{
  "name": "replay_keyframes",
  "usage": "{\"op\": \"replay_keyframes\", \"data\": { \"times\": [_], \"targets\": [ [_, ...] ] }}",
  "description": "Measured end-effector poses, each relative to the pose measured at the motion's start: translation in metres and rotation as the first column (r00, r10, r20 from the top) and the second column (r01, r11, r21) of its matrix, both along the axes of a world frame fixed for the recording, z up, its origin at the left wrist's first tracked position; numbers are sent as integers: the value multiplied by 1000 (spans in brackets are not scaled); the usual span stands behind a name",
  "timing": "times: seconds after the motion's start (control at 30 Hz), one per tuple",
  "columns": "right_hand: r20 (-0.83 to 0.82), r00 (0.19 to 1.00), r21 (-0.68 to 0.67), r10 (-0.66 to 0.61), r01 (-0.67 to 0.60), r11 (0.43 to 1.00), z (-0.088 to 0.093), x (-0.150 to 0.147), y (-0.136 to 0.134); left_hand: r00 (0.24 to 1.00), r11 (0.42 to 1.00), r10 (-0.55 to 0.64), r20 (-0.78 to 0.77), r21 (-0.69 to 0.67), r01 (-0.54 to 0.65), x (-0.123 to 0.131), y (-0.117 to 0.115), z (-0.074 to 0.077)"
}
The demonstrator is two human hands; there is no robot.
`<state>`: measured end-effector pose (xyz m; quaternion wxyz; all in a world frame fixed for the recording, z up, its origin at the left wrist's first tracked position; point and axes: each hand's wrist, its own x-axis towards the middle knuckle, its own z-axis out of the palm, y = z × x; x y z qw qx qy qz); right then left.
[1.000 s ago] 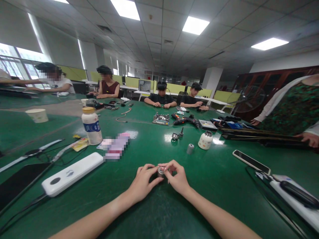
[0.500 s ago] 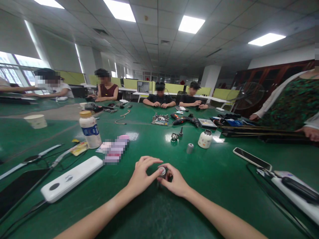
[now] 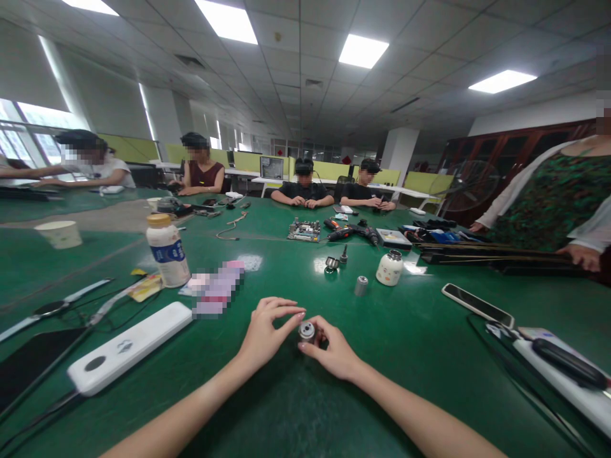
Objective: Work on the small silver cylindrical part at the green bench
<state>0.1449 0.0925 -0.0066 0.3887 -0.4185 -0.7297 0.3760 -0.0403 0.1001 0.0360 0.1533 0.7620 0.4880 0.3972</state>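
Observation:
A small metal cylinder (image 3: 307, 331) stands upright, its round top with dark holes facing me. My right hand (image 3: 334, 350) is closed around its right side, thumb at the front and fingers behind. Just left of the cylinder's top is my left hand (image 3: 267, 331), fingers stretched out loosely, thumb tip close to the index fingertip; I see nothing between them. Farther off stands a similar grey metal cylinder (image 3: 361, 285). Behind it lie a shiny ring-shaped metal part (image 3: 331, 264) and a dark stepped metal piece (image 3: 344, 255).
A white jar (image 3: 389, 270) stands at right, near a phone (image 3: 478, 305). A white power strip (image 3: 131, 346), a bottle (image 3: 167, 251) and a paper cup (image 3: 59, 234) are at left. Farther back are a circuit board (image 3: 304, 231) and power drills (image 3: 351, 232). Several people sit around the green table; one stands at right.
My left thumb has come off the cylinder's top, which now shows its dark holes. My right hand stays around the cylinder. The whole view has shifted slightly.

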Motion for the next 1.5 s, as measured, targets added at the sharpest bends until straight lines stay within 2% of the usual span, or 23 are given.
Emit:
{"op": "replay_keyframes", "data": {
  "times": [0.1, 0.2, 0.3, 0.37, 0.47, 0.53, 0.67, 1.0, 1.2, 1.33, 1.5],
  "targets": [
    [7, 1000, -8, -1, 1, 1000, 1, 0, -1, 987, 993, 108, -122, -40, -113, -16, 10, -9],
    [6, 1000, -13, 0, 0, 1000, 2, -1, -2, 953, 974, 160, -256, -115, -195, -28, 15, -23],
    [17, 1000, -5, 1, -1, 1000, 2, -1, -2, 944, 971, 192, -270, -85, -222, -27, 14, -26],
    [42, 999, 15, -5, 4, 1000, 1, -1, -2, 968, 984, 159, -196, -51, -172, -20, 11, -19],
    [86, 996, 58, -17, 12, 998, -1, -1, -1, 996, 999, -21, -85, -42, 17, -6, 2, -5],
    [107, 994, 75, -26, 18, 997, -2, -1, -1, 993, 995, -82, -86, -65, 77, 2, -5, 2],
    [113, 993, 81, -37, 28, 996, -1, -1, -1, 993, 993, -89, -83, -82, 82, 6, -11, 3],
    [82, 997, 88, -14, 7, 996, -1, -3, -1, 983, 990, -140, -120, -40, 137, 5, -10, 0],
    [129, 991, 109, -40, 26, 994, -1, -3, -1, 973, 983, -181, -140, -62, 174, 3, -9, 1],
    [143, 988, 113, -56, 40, 993, -1, -3, -1, 977, 989, -144, -155, -65, 135, 4, -8, 4],
    [151, 987, 125, -60, 41, 991, 1, -2, -3, 997, 999, -39, -67, 8, 39, -5, 0, 7]
  ]
}}
